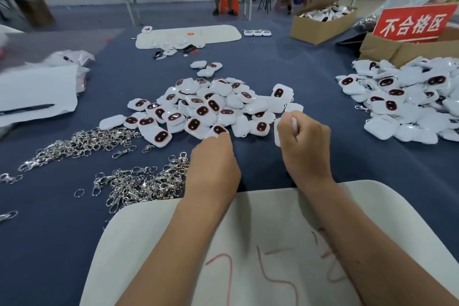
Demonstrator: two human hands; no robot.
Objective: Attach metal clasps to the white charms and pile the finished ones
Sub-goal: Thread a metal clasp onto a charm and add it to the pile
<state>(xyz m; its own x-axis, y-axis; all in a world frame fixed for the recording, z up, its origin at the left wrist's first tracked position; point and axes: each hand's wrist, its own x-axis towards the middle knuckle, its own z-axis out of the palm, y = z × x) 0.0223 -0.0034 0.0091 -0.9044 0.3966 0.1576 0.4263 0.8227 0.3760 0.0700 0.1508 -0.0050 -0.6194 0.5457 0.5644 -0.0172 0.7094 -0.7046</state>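
On the dark blue tabletop (310, 77) a loose heap of white charms (206, 107) with dark red-rimmed ovals lies in the middle. The left hand (213, 164) reaches to the near edge of this heap; its fingertips are hidden behind the back of the hand, so I cannot tell whether the fingers are apart or closed on anything. The right hand (304, 146) is curled into a fist, fingers clamped on a white charm (278, 131) whose edge shows at the left of the fist, just beside the heap.

Silver metal clasps (139, 184) lie in tangled heaps to the left of the hands. A second, larger pile of charms (407, 99) sits at the right edge. Behind it, an open cardboard box (323, 25) holds more white pieces, and another box (387, 49) carries a red sign (414, 23). Both forearms rest over a white mat (149, 243) marked in red.
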